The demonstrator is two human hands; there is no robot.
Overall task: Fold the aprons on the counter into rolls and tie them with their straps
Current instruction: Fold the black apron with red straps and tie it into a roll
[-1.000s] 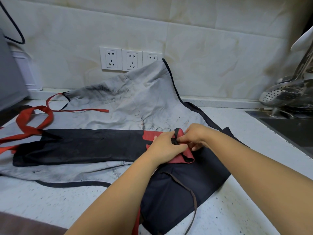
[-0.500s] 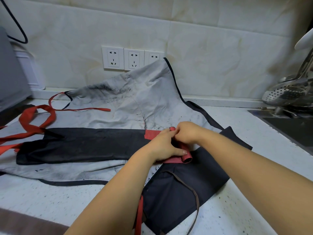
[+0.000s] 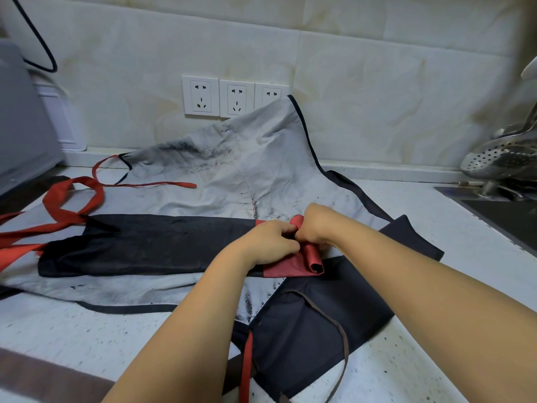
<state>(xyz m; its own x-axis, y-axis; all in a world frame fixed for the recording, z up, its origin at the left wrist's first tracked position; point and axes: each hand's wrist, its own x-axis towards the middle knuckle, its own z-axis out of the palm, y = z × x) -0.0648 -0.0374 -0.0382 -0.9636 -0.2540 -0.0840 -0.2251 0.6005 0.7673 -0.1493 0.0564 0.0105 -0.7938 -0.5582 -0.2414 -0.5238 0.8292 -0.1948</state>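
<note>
A black apron, folded into a long strip, lies across the counter with red straps trailing at its left end. Its right end is red and curled into a small roll. My left hand and my right hand both grip that roll, thumbs and fingers pinched on it. Under the strip lies a stained white apron with dark trim, its top leaning on the wall. Another black apron with a thin brown strap lies nearer me.
Three wall sockets sit above the white apron. A grey appliance stands at the left. At the right are a sink edge and a metal colander. Speckled counter shows in front.
The red end of the black apron has been rolled leftward into a tighter tube. Both hands have shifted slightly up and left with it.
</note>
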